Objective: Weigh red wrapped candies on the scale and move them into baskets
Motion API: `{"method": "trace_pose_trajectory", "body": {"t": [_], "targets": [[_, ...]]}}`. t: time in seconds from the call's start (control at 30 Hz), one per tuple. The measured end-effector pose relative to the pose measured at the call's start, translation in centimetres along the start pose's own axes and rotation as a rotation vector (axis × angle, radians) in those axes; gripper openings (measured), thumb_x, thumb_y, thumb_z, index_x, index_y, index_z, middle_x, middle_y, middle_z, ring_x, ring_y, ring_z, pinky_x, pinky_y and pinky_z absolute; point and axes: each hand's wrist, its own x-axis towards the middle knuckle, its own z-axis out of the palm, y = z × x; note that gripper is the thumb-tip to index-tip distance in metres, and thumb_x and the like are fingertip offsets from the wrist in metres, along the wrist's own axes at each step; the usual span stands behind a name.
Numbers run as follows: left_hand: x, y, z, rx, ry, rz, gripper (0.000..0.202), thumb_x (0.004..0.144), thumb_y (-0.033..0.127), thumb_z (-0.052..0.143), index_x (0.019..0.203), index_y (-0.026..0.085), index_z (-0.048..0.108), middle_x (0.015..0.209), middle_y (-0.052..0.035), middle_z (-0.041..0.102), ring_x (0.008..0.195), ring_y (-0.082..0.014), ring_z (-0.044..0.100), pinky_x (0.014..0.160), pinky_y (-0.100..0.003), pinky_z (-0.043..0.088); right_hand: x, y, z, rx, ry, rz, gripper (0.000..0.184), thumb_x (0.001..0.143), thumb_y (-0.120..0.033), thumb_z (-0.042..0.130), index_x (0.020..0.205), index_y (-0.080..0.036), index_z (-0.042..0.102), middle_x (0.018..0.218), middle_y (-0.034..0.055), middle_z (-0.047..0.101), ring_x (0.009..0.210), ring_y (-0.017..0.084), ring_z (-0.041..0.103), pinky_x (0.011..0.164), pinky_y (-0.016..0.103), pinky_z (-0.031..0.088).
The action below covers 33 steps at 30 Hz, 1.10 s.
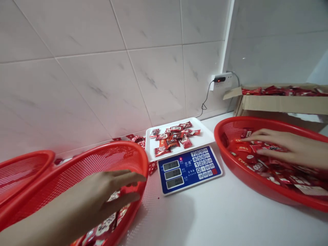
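Red crinkled foil candy packets (246, 149) in oval red plastic mesh basket (256, 119) right of blue-faced scale (189, 167); right hand (284, 145) flat, unclenched, upon them; left hand (107, 194) spread loose over matching basket (110, 157) left of scale.

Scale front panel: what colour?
The scale panel is blue with white keys, clearest in the head view.

Count: 3 red baskets, i.e. far-left basket (23, 160) at 9 o'clock, left basket (123, 150) at 7, right basket (258, 120) at 3. 1 scale (189, 169) at 12, 1 cardboard box (282, 104) at 2, 1 wall socket (221, 80) at 1, 2 hands: left hand (102, 194), right hand (284, 145). Sweets (174, 136): too many to count, roughly twenty on the scale alone.
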Motion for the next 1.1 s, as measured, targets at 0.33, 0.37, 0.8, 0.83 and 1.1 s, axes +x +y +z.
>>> {"method": "trace_pose_trajectory", "body": {"t": [0.33, 0.37, 0.8, 0.83, 1.1], "targets": [[15.1, -2.5, -0.8, 0.081, -0.128, -0.066, 0.132, 0.058, 0.059, 0.081, 0.158, 0.014, 0.007, 0.164, -0.0247, 0.007, 0.147, -0.0443, 0.023, 0.115, -0.054, 0.032, 19.5, -11.4, 2.8, 0.151, -0.437, -0.233, 0.119, 0.061, -0.075, 0.072, 0.157, -0.022, 0.028, 0.159, 0.0079, 0.036, 0.141, 0.035, 0.039, 0.117, 0.048, 0.034], [16.3, -3.0, -0.8, 0.083, -0.171, -0.075, 0.141, 0.051, 0.061, 0.084, 0.158, 0.012, 0.005, 0.163, -0.0272, 0.005, 0.148, -0.0463, 0.019, 0.115, -0.057, 0.031, 21.1, -11.4, 3.9, 0.139, -0.467, -0.221, 0.125, 0.059, -0.077, 0.072, 0.159, -0.020, 0.023, 0.161, 0.0082, 0.030, 0.144, 0.035, 0.034, 0.120, 0.048, 0.031], [18.9, -4.3, 1.4, -0.022, -0.318, -0.061, 0.160, 0.045, 0.077, 0.079, 0.152, 0.017, -0.024, 0.160, -0.0247, -0.018, 0.149, -0.0451, -0.007, 0.117, -0.063, 0.015, 19.6, -8.8, 7.7, 0.142, -0.579, -0.187, 0.162, 0.041, -0.071, 0.084, 0.158, -0.017, -0.013, 0.166, 0.0116, -0.010, 0.151, 0.038, -0.004, 0.124, 0.051, 0.010], [19.3, -4.0, 1.5, -0.021, -0.315, -0.048, 0.163, 0.042, 0.077, 0.079, 0.152, 0.018, -0.025, 0.160, -0.0232, -0.022, 0.149, -0.0446, -0.012, 0.117, -0.064, 0.013, 19.5, -9.1, 7.9, 0.124, -0.566, -0.186, 0.163, 0.040, -0.070, 0.085, 0.158, -0.016, -0.015, 0.165, 0.0116, -0.014, 0.151, 0.037, -0.009, 0.124, 0.051, 0.007], [21.5, -1.7, 1.6, -0.044, -0.361, 0.005, 0.156, 0.043, 0.080, 0.076, 0.157, 0.020, -0.012, 0.165, -0.0151, -0.014, 0.151, -0.0410, -0.009, 0.121, -0.058, 0.011, 20.8, -9.9, 8.8, 0.063, -0.539, -0.218, 0.153, 0.047, -0.072, 0.081, 0.159, -0.026, -0.013, 0.167, 0.0102, 0.000, 0.151, 0.042, -0.004, 0.121, 0.063, 0.012]]}}
